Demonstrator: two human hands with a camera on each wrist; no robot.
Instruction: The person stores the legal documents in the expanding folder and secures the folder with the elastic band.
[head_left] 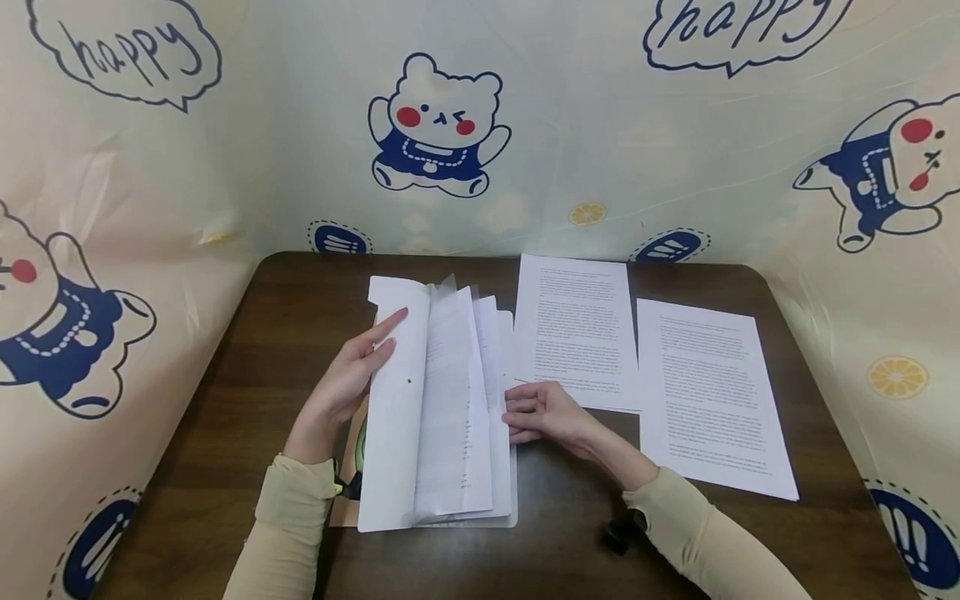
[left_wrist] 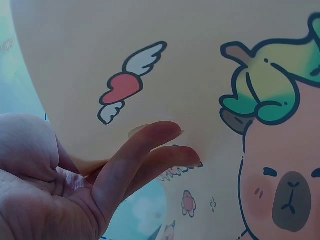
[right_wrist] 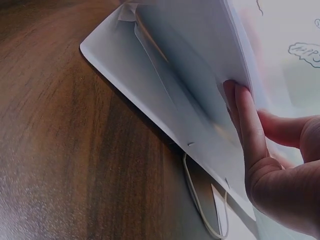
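Nearest, along the bottom of the head view, we see two pale sleeves [head_left: 288, 508], with a dark wrist device [head_left: 617, 533] below the right cuff. Between them, at the centre, lies a folder [head_left: 392, 417]. Our left hand [head_left: 345, 379] grips its white leaf at the left side, one finger stretched across it; our right hand [head_left: 551, 417] pinches the sheets [head_left: 453, 400] fanned inside, near their right edges, fingertips in mid-frame.

For room, we have brown wood on the table [head_left: 232, 400] from the folder to the slanting left edge, and another patch below the right hand, at lower centre. The folder's backing lies on the wood in the right wrist view, where a looped cord [right_wrist: 189, 177] hangs off its edge at lower centre. Peach board with a cartoon animal [left_wrist: 280, 150] fills much of the left wrist view.

Around us, two printed pages take up the right: one page [head_left: 712, 400] at centre right, above our right forearm, the other page [head_left: 573, 333] farther off, just beside the folder and reaching the table's far edge. Their neighbouring edges come close; we cannot tell whether they overlap.

Farthest, a bear-print curtain [head_left: 285, 125] closes off the back and both sides.
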